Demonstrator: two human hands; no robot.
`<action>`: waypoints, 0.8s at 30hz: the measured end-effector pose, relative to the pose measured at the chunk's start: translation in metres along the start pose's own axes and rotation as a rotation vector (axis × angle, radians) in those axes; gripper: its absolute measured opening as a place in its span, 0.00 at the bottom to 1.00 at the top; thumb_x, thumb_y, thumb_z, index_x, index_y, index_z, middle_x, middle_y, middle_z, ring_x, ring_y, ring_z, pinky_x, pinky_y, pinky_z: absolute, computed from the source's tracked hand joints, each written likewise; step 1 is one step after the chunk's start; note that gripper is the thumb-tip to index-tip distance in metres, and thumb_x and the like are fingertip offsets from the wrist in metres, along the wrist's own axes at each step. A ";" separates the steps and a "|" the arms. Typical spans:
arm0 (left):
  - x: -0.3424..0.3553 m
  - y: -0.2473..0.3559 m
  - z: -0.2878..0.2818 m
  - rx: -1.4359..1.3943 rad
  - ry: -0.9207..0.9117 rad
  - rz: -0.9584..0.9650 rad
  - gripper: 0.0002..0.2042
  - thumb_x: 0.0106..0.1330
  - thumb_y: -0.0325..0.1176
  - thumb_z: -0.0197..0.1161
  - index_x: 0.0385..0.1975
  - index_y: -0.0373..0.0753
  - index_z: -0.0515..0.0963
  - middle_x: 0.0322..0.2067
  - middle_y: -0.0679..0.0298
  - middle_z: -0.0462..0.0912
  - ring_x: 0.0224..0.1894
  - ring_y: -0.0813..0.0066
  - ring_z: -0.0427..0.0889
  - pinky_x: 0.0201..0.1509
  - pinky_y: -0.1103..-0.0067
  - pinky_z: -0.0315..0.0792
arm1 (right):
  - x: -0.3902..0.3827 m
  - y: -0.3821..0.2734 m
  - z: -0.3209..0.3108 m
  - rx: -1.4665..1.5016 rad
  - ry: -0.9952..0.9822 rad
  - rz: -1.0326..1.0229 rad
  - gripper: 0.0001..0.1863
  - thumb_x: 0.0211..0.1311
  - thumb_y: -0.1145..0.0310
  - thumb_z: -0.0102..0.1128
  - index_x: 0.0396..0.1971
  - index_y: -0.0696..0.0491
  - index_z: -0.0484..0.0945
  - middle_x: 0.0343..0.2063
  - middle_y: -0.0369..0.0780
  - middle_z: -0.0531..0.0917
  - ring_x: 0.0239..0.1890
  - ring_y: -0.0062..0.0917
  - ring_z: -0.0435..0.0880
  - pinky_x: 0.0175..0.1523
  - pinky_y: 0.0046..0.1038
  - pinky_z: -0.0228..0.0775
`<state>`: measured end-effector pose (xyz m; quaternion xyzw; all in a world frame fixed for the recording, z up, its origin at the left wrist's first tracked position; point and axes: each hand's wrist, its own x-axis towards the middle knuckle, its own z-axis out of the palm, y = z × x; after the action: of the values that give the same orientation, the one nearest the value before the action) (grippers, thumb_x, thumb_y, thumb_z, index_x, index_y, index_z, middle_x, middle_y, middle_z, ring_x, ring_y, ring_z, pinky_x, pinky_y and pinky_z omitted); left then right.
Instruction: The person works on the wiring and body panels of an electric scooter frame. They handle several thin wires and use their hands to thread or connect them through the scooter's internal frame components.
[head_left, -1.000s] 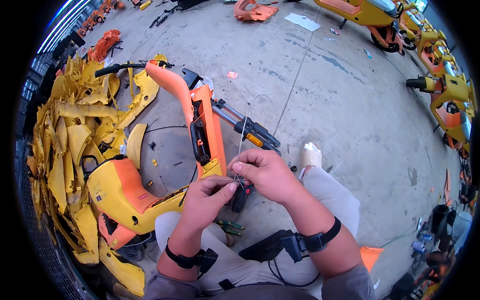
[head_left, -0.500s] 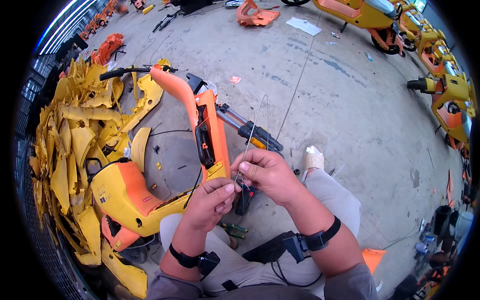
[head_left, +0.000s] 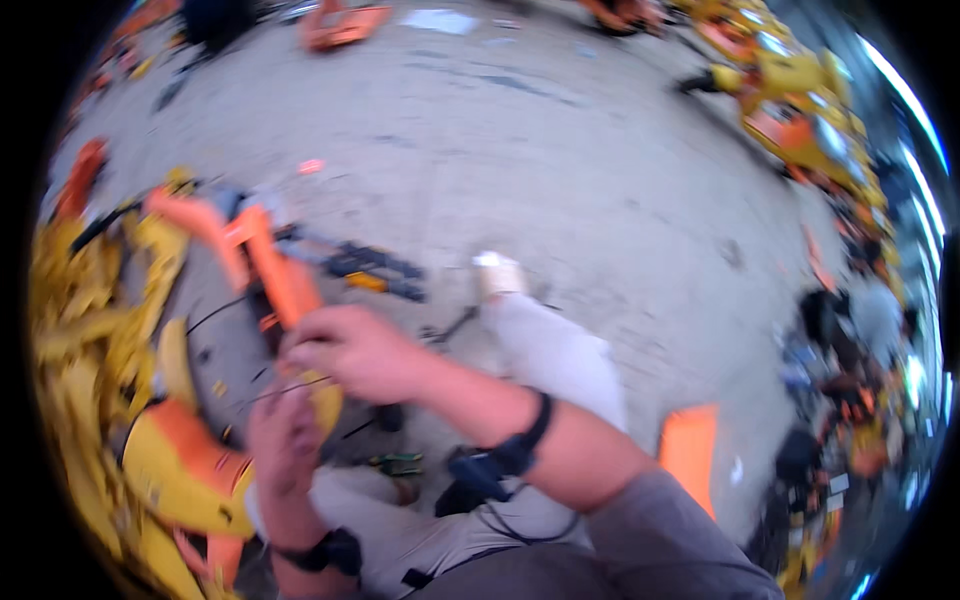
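Observation:
Motion blur smears the view. My right hand [head_left: 350, 350] is closed in a pinch, with its fingertips beside my left hand [head_left: 285, 430]. The left fingers look curled and closed too. A thin wire [head_left: 295, 387] runs between the two hands; its long loop, plain a moment ago, is lost in the blur. Just beyond the hands rises the orange frame [head_left: 283, 275] of a small scooter. Its yellow-and-orange rear body [head_left: 190, 475] lies left of my left hand. Green-handled pliers [head_left: 397, 463] rest on the floor by my legs.
Broken yellow panels [head_left: 85, 350] are heaped along the left. A dark, tube-like part with a yellow piece [head_left: 375, 275] lies beyond the frame. At right are an orange panel [head_left: 688, 455] and a dark clutter of parts [head_left: 840, 340]. Yellow scooters [head_left: 800, 110] stand in a row at upper right.
My view has swung to the right, so the scooter and both hands sit further left in it. The hands stay close together at the wire. More of the right-hand clutter shows.

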<state>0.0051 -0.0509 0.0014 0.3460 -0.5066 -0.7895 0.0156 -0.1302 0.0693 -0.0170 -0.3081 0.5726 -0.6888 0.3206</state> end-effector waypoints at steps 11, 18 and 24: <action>0.008 -0.016 -0.003 0.250 -0.003 0.265 0.08 0.72 0.33 0.51 0.42 0.37 0.75 0.27 0.67 0.77 0.23 0.85 0.70 0.25 0.90 0.62 | -0.011 -0.008 -0.001 0.059 0.087 0.083 0.11 0.56 0.66 0.64 0.31 0.61 0.80 0.25 0.41 0.83 0.29 0.22 0.81 0.36 0.26 0.74; -0.016 -0.004 0.015 0.586 0.129 0.416 0.18 0.66 0.43 0.61 0.43 0.33 0.81 0.36 0.57 0.84 0.36 0.72 0.79 0.41 0.77 0.73 | -0.012 -0.015 -0.003 -0.156 0.085 0.078 0.10 0.50 0.69 0.67 0.28 0.61 0.80 0.24 0.41 0.83 0.28 0.23 0.81 0.35 0.26 0.73; -0.029 -0.007 0.023 0.233 -0.114 0.219 0.14 0.69 0.41 0.58 0.44 0.37 0.76 0.22 0.70 0.73 0.21 0.84 0.68 0.23 0.86 0.61 | -0.036 -0.038 -0.011 0.022 -0.033 -0.032 0.07 0.53 0.72 0.64 0.27 0.61 0.80 0.24 0.38 0.82 0.26 0.19 0.80 0.31 0.23 0.72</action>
<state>0.0167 -0.0187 0.0172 0.2428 -0.6295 -0.7373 0.0329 -0.1198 0.1097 0.0164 -0.3250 0.5545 -0.6948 0.3227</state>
